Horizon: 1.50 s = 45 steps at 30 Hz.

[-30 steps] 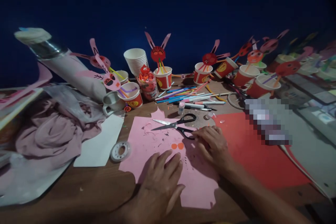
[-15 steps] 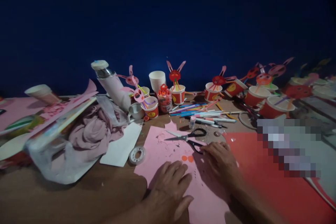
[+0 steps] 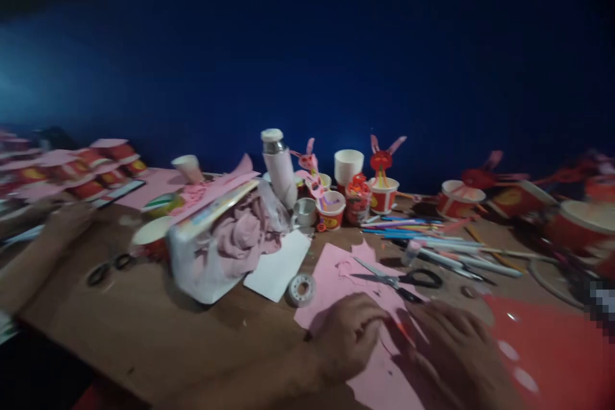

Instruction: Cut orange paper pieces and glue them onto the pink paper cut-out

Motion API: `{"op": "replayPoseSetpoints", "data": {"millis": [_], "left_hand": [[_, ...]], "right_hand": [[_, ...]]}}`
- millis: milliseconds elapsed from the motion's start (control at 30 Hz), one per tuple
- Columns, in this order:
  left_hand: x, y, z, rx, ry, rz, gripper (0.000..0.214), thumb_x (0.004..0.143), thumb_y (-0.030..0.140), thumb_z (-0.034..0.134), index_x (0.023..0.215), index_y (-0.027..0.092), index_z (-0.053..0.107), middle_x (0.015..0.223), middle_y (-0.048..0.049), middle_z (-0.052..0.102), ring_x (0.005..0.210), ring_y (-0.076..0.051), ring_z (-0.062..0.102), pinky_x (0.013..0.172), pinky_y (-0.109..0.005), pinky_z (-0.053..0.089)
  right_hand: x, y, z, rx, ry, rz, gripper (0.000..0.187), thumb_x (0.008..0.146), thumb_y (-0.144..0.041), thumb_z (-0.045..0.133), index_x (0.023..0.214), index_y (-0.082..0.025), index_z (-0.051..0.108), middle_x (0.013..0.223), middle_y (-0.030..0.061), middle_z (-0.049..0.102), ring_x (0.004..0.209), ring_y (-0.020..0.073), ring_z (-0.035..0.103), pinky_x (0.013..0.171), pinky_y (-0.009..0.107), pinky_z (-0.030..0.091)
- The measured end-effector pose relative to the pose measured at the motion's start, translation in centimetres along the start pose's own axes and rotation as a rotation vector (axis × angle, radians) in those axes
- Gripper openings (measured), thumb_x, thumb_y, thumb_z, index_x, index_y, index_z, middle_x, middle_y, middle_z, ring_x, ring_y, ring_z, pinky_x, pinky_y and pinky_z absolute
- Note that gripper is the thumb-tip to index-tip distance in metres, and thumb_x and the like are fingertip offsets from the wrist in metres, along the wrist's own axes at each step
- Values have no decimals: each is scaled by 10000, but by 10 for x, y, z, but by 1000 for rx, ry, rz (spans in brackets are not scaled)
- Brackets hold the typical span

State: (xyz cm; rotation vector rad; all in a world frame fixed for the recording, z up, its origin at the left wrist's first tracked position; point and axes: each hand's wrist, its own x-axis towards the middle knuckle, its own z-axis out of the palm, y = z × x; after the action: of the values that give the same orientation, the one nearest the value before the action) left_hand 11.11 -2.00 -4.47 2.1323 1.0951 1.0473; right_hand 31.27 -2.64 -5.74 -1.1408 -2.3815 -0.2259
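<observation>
My left hand (image 3: pixel 350 336) rests over a pink paper sheet (image 3: pixel 319 311), its fingers curled closed; whatever they may hold is hidden. My right hand (image 3: pixel 456 349) lies low and flat over the sheet's right part, fingers stretched forward and slightly blurred. Between the hands shows an orange paper piece (image 3: pixel 404 328), smeared and partly covered. Black-handled scissors (image 3: pixel 396 280) lie spread on the pink sheet just beyond my hands. Beyond my left hand, a roll of clear tape (image 3: pixel 302 290) sits by the sheet's edge and a white card (image 3: pixel 281 262).
Red cups with paper rabbit heads, one of them a red cup (image 3: pixel 383 196), line the back. Pens (image 3: pixel 446 250) lie scattered before them. A plastic bag with cloth (image 3: pixel 240 237) and a flask (image 3: pixel 278 170) stand left. Another person's hand (image 3: pixel 72 224) is far left, near other scissors (image 3: pixel 110 269). Red paper (image 3: pixel 552 346) lies right.
The view has swung left, bringing another person's arm and stacked cups into sight. My left hand has curled its fingers; my right hand has left the scissors' handle and come closer to my left.
</observation>
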Motion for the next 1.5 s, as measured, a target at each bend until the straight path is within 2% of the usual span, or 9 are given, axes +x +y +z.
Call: {"op": "replayPoseSetpoints", "data": {"millis": [100, 233, 467, 633, 833, 1067, 1233, 1367, 1500], "left_hand": [[-2, -1, -2, -138, 8, -99, 226, 831, 134, 374, 909, 161, 585, 862, -67, 629, 805, -155, 599, 704, -248, 492], [-1, -11, -1, -323, 6, -307, 212, 846, 254, 417, 971, 160, 562, 978, -71, 595, 872, -172, 598, 777, -297, 495], [-3, -4, 0, -384, -16, -389, 229, 835, 294, 452, 998, 164, 545, 1014, -87, 600, 963, -202, 582, 809, -328, 480], [2, -6, -2, -461, 4, -459, 281, 806, 298, 480, 1041, 145, 508, 1054, -120, 597, 983, -219, 580, 789, -335, 480], [3, -2, 1, -553, 9, -531, 334, 813, 306, 473, 1095, 131, 450, 1106, -148, 573, 1021, -221, 568, 785, -339, 480], [6, 3, 0, -615, 19, -580, 354, 769, 341, 531, 1055, 139, 480, 1060, -124, 592, 1016, -218, 574, 768, -315, 489], [7, -1, -1, -666, 42, -603, 356, 740, 353, 576, 1019, 146, 500, 1045, -105, 591, 960, -209, 594, 725, -291, 492], [7, 2, 1, -748, -23, -638, 373, 742, 349, 581, 1032, 131, 490, 994, -93, 610, 730, -147, 625, 685, -291, 487], [5, 5, 5, -716, -111, -592, 382, 724, 352, 610, 1010, 109, 534, 913, -80, 636, 673, -131, 599, 612, -252, 461]], "right_hand": [[4, -13, -8, 52, -147, 173, 500, 674, -331, 670, 1138, -240, 506, 1110, 70, 618, 1055, 279, 485, 835, 408, 350], [9, -18, -6, 147, -215, 261, 559, 639, -384, 699, 1140, -260, 483, 1124, 49, 606, 1124, 258, 434, 953, 439, 262], [9, -25, -1, 106, -81, 287, 189, 818, -258, 513, 1001, -252, 559, 934, 41, 656, 997, 214, 517, 915, 413, 291], [4, -16, -2, 147, -79, 165, 365, 738, -249, 594, 1095, -223, 520, 1038, 71, 629, 992, 234, 516, 858, 396, 332], [4, -23, -4, 152, -125, 229, 521, 683, -350, 660, 1159, -229, 486, 1107, 77, 609, 1067, 272, 476, 927, 449, 282], [12, -35, -2, 107, 41, 248, 156, 806, -276, 522, 943, -226, 578, 852, 33, 680, 881, 187, 581, 902, 389, 292], [6, -27, -1, 133, 89, 219, 195, 828, -304, 496, 979, -202, 566, 807, 34, 662, 796, 174, 577, 806, 337, 360], [-1, -18, 1, 182, 153, 138, 250, 799, -216, 514, 1048, -190, 522, 858, 54, 653, 790, 182, 561, 754, 330, 385], [-3, -18, 1, 237, 212, 111, 248, 785, -179, 510, 1032, -205, 516, 858, 54, 647, 760, 185, 559, 676, 311, 405]]}}
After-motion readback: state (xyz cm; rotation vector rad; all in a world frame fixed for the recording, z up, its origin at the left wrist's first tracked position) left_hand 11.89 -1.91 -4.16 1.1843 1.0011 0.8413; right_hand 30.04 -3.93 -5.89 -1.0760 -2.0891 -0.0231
